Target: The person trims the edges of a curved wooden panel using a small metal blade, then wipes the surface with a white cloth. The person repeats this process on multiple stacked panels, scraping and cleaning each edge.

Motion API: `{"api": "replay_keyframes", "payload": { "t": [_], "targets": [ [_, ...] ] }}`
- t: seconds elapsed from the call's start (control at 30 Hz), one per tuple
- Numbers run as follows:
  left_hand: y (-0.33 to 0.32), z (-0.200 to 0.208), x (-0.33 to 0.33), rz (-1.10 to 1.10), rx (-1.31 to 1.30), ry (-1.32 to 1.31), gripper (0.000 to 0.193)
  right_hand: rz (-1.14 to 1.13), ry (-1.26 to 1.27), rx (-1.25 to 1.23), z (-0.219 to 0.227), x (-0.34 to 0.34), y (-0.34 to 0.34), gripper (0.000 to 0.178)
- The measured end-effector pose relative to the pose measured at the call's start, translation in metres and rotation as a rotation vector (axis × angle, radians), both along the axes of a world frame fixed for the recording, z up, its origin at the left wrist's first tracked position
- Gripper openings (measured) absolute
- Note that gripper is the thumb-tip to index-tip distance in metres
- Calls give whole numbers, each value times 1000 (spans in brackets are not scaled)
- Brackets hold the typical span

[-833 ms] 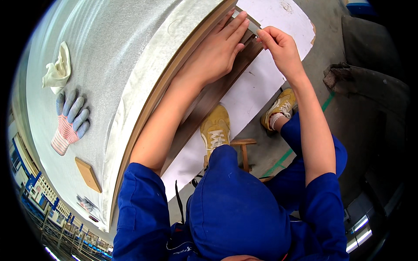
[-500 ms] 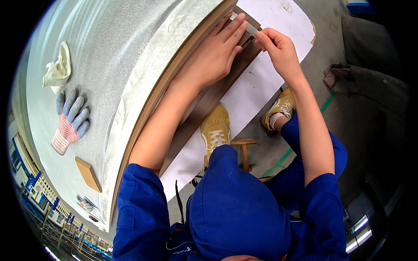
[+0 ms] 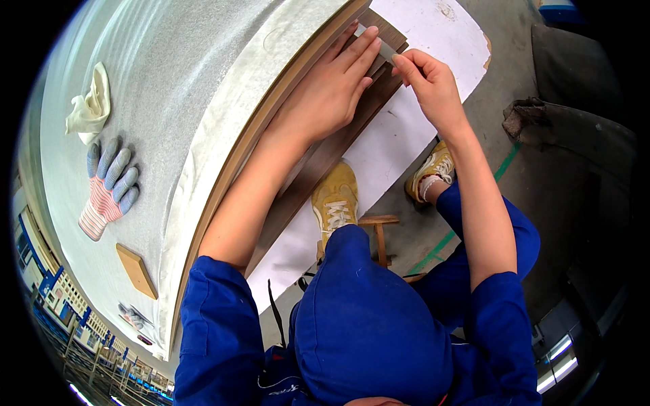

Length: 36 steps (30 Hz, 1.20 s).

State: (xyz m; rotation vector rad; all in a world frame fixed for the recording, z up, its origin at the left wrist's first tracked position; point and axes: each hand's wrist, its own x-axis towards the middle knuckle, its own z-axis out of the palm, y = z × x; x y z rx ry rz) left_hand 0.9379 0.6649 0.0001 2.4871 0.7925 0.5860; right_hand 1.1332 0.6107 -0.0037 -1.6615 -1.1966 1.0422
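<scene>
My left hand (image 3: 328, 88) lies stretched out, fingers side by side, over dark brown wooden boards (image 3: 308, 186) beside the covered table's edge. Its fingertips rest against a narrow pale strip (image 3: 386, 52) that crosses the boards' far end. Just to the right, my right hand (image 3: 435, 89) pinches the near end of that strip between thumb and bent fingers. The strip's other end is partly hidden by my left fingers.
A film-covered table or panel (image 3: 169, 74) fills the left, bearing a crumpled whitish cloth (image 3: 90, 108), a striped glove (image 3: 108, 186) and a small wood block (image 3: 137, 271). Under the boards is a white sheet (image 3: 406, 125). A dark cover (image 3: 575, 142) hangs at right.
My right hand has shifted slightly toward me with the strip's end in its pinch. The left hand has slid back a little along the boards.
</scene>
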Motion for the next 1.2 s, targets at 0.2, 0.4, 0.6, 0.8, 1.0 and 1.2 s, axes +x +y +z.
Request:
{"api": "replay_keyframes", "payload": {
  "t": [0.2,0.4,0.6,0.8,1.0,1.2],
  "targets": [
    [-3,2,-6,-1,-31,4,48,4,-19,-11,1,-5,-3,28],
    [-7,4,-10,0,-66,14,50,-1,-15,-2,1,-10,-6,27],
    [-10,5,-15,7,-26,40,51,-12,8,-17,1,-16,-11,26],
    [-15,10,-22,20,-17,87,52,-4,9,-23,5,-24,-16,27],
    [-18,10,-25,21,-59,58,51,31,-23,-42,9,-24,-16,27],
    [-5,4,-6,15,-72,-6,51,22,-39,0,-1,-2,-2,25]
  ]
}}
